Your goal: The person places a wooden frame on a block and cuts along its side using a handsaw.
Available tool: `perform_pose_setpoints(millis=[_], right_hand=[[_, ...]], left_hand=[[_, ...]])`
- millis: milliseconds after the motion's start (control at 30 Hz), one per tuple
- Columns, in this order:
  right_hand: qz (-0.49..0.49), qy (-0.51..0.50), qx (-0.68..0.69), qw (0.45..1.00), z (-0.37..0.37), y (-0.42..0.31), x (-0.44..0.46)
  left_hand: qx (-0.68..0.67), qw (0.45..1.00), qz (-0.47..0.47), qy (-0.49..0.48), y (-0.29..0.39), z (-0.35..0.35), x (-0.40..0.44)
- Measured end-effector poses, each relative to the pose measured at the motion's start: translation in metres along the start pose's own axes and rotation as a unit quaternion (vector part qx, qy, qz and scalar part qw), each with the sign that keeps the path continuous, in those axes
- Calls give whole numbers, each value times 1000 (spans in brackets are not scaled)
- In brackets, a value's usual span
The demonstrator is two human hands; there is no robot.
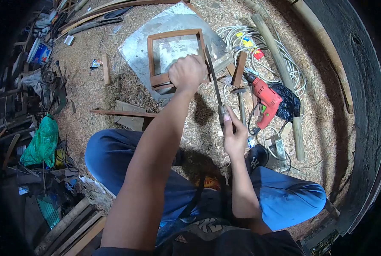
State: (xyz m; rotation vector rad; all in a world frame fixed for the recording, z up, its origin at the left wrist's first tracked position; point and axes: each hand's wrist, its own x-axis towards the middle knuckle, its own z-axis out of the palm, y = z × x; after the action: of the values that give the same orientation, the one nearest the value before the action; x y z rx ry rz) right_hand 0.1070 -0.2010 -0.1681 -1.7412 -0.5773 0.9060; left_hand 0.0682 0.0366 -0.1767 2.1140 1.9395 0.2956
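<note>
My left hand [188, 73] is closed over the near rail of a rectangular brown wooden frame [151, 55], close to its right corner. Under the frame lies a grey metal sheet [135, 48], scuffed and pale in the middle. In my right hand [235, 135] is the handle of a long-bladed hand tool [214, 81]. Its narrow dark blade points away from me and runs along the frame's right side. Seen nearly edge-on, it could be a saw or a file; I cannot tell which. Whether the blade touches the wood is also unclear.
A red power drill [267, 100] lies to the right, beside a black plastic bag [286, 101]. Coiled pale cable [299, 70] and a wooden pole [275, 51] are behind it. Wood shavings cover the ground. On the left are a green bag [41, 141] and piled scrap.
</note>
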Motion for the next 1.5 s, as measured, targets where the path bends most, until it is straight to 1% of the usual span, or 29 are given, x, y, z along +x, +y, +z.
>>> perform_pose_setpoints(millis=[67,100,133,200,333,400,433,467,533,567,600,667,700,800,833,867,933,1000,1133,1167,1200,1267,1333,1400,1433,1500], right_hand=[[53,-4,35,998,3,0,2],[61,-4,57,997,0,-1,-11],[24,-4,24,999,-5,12,-25],[76,-6,37,996,-10,16,-37],[65,-23,36,997,2,-8,9],[105,-35,10,994,9,-17,16],[108,-34,29,993,7,-13,6],[26,-18,23,999,2,17,-6],[114,-24,51,992,-9,16,-32],[75,-11,46,996,-7,19,-29],[80,-12,45,996,-6,24,-25],[49,-14,29,998,5,8,8],[83,-38,25,995,6,-14,22],[71,-35,51,996,-1,2,11],[70,-30,49,996,-8,-5,-8],[59,-19,55,997,-13,13,-25],[169,-34,79,982,-17,6,-35],[58,-29,0,998,-9,14,-11],[80,-21,21,996,8,-13,16],[71,-18,21,997,4,-9,6],[43,-12,10,999,-2,15,-7],[90,-7,35,995,-9,15,-32],[103,-9,15,995,-7,9,-24],[-1,-17,-18,1000,4,-4,10],[40,-21,-32,998,9,-10,22],[49,-20,-19,998,8,-6,12]], left_hand=[[1,1000,7,1,0,0,-3],[3,1000,12,0,-1,0,-5],[1,1000,11,3,0,0,-3],[0,1000,23,9,-2,2,-1],[-2,1000,28,3,-2,1,-4],[-24,999,36,31,-6,5,-3],[-24,999,37,31,-5,5,-2],[-15,999,34,29,-4,4,-3],[-8,999,28,32,-2,1,1],[-5,999,29,27,-1,0,1],[-1,999,29,18,-3,1,-3],[0,999,36,15,-4,4,0],[-3,999,40,20,-8,8,1],[-4,999,47,27,-11,10,-2],[-5,998,46,33,-9,9,-1],[-8,998,47,36,-6,7,1],[-1,1000,30,7,-5,4,0],[-1,999,33,7,-7,6,-4],[-8,999,30,18,-4,2,-2],[-8,999,31,18,-4,3,-1],[-6,1000,24,11,-4,4,0],[-5,1000,16,8,-2,3,4],[1,1000,18,6,-3,2,-2],[0,1000,26,6,-4,2,-1],[-1,1000,29,7,-5,2,-3],[-2,1000,26,1,-4,-1,-5]])
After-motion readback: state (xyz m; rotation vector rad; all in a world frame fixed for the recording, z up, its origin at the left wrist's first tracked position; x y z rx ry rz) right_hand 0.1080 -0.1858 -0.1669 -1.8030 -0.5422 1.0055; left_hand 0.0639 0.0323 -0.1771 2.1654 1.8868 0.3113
